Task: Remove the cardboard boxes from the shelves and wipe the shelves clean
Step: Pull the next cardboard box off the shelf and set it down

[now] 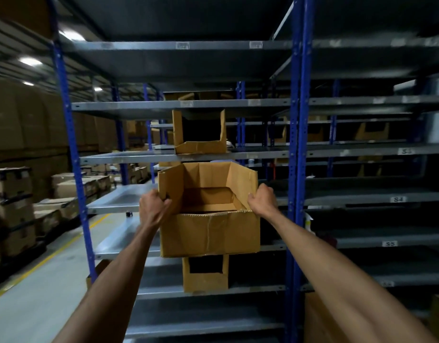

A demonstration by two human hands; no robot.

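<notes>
An open, empty cardboard box [209, 232] with a cut-down front wall is held out in front of the grey metal shelves [119, 198]. My left hand [153, 205] grips its left side wall and my right hand [261, 198] grips its right side wall. A second cut-front cardboard box [199, 147] stands on the shelf above. A third box [204, 280] stands on a lower shelf, partly hidden behind the held box.
Blue uprights [296, 169] frame the shelf bays; a second bay with labelled shelves lies to the right. Stacked cartons [13, 206] line the aisle on the left, beyond a yellow floor line. More cardboard [319, 318] sits at the lower right.
</notes>
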